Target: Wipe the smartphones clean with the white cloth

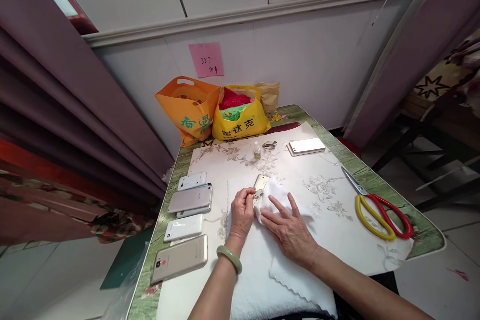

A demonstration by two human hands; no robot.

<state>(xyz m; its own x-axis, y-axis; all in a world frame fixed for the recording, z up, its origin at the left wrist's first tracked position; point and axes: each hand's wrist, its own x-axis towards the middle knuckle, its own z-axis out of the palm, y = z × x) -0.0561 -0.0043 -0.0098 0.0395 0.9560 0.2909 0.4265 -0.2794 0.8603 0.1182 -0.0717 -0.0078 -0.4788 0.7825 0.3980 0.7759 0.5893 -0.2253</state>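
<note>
A gold-toned phone (261, 181) lies at the middle of the table, partly covered by a white cloth (273, 190). My left hand (242, 214), with a green bangle on its wrist, is closed in a pinch at the phone's near left side. A small greenish thing shows at its fingertips, too small to name. Over the cloth's near edge, my right hand (288, 230) rests with its fingers spread. Beneath both hands is a pale towel (255, 280) with a wavy edge.
Several phones (185, 228) line the table's left side. A white phone (307, 146) lies back right, near a small bottle (257, 150) and dark-framed glasses (269, 145). Red-and-yellow scissors (375, 210) lie right. An orange bag (193, 112) and a yellow bag (240, 122) stand behind.
</note>
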